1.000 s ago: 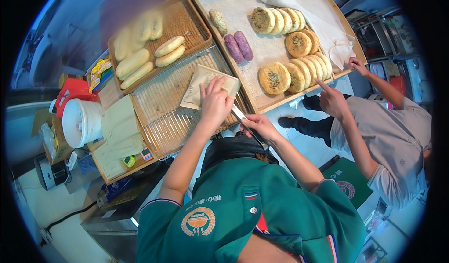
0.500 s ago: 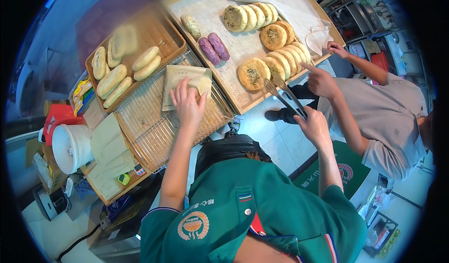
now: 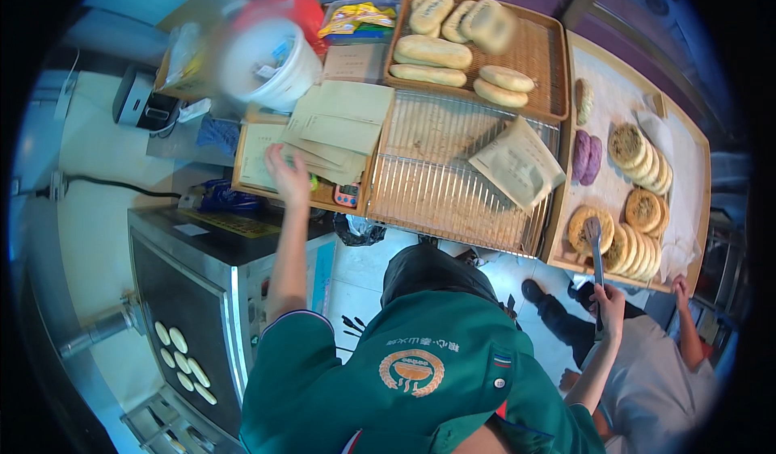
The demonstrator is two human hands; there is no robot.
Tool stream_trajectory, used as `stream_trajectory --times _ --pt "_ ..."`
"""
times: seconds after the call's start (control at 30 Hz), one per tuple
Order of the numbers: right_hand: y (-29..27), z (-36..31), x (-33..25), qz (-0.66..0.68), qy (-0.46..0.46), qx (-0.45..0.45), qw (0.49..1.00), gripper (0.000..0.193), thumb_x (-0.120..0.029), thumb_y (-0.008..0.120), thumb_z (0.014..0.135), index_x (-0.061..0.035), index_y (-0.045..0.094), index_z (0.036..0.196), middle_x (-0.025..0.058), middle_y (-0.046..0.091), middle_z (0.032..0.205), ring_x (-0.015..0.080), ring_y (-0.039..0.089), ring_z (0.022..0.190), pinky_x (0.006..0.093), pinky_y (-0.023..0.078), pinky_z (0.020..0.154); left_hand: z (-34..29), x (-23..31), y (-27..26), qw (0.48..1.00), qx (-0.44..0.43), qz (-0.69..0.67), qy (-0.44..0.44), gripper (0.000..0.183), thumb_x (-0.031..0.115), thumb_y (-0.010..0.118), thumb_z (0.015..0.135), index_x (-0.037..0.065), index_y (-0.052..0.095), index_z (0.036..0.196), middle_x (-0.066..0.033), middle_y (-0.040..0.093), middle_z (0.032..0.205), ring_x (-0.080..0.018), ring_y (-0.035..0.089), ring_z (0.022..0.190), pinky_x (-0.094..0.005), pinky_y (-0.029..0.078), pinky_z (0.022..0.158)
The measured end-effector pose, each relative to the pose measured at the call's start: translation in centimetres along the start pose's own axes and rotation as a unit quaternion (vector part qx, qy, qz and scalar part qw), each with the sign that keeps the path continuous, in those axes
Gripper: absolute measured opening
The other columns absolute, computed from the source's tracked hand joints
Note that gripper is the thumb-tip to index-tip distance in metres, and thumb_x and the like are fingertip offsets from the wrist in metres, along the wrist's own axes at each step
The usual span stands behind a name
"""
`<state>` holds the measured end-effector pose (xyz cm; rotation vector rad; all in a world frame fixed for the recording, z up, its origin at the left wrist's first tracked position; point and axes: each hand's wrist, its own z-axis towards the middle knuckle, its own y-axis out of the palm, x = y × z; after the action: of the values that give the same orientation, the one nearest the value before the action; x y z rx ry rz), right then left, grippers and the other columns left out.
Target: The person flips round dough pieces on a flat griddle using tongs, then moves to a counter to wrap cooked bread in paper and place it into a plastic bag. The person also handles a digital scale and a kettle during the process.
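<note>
My left hand (image 3: 288,173) reaches to flat paper bags (image 3: 260,149) at the left end of the counter, its fingers apart over them. More beige bags (image 3: 339,115) lie fanned out just beside it. In my right hand (image 3: 608,307) are metal tongs (image 3: 596,252), their tips over a round, seeded flatbread (image 3: 584,226) at the tray's near edge; contact I cannot tell. A beige paper bag (image 3: 521,163) rests alone on the wire rack (image 3: 436,179), its contents hidden.
A wicker basket (image 3: 558,74) holds long pale breads. Right of it, a lined wooden tray (image 3: 558,240) carries rows of round flatbreads and two purple rolls (image 3: 588,157). A white bucket (image 3: 275,66) stands far left. A dark griddle (image 3: 182,308) bears dough pieces. A co-worker (image 3: 659,373) stands right.
My view has swung left. My left hand has let go of the paper bag on the rack and moved left to the flat bags. The tongs stay in my right hand.
</note>
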<state>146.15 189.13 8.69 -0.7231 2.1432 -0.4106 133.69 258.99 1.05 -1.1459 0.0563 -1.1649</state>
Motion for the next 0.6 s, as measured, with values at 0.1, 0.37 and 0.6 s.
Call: stream_trajectory --times 0.1,0.37,0.6 --pt "0.3 1.3 0.3 0.049 -0.027 -0.043 0.997 0.025 -0.022 0.057 0.095 -0.0027 0.059 0.079 0.0016 0.057 0.064 0.0078 0.050 0.046 0.0225 0.040 0.041 3.1 -6.8 -1.0 0.985 -0.126 0.081 -0.091 0.046 0.012 0.067 0.082 -0.001 0.048 0.122 -0.0221 0.049 0.123 -0.0410 0.048 0.116 -0.0457 0.042 0.097" --pt "3.7 -3.9 -1.7 0.296 -0.088 0.020 0.951 0.022 -0.023 0.056 0.096 -0.0013 0.062 0.096 0.0034 0.060 0.076 0.0078 0.053 0.059 0.0196 0.042 0.052 2.6 -10.9 0.8 0.905 -0.288 0.292 -0.109 0.042 0.009 0.067 0.079 0.004 0.054 0.117 -0.0197 0.051 0.120 -0.0375 0.054 0.110 -0.0437 0.050 0.089" --pt "7.9 -5.2 -4.8 0.232 -0.142 -0.076 0.959 0.025 -0.021 0.057 0.093 0.0027 0.063 0.099 0.0048 0.060 0.078 0.0105 0.054 0.063 0.0234 0.043 0.058 4.4 -13.6 1.6 0.907 -0.261 0.307 -0.119 0.018 0.019 0.059 0.085 0.005 0.069 0.087 -0.0184 0.068 0.090 -0.0378 0.067 0.086 -0.0456 0.056 0.075"
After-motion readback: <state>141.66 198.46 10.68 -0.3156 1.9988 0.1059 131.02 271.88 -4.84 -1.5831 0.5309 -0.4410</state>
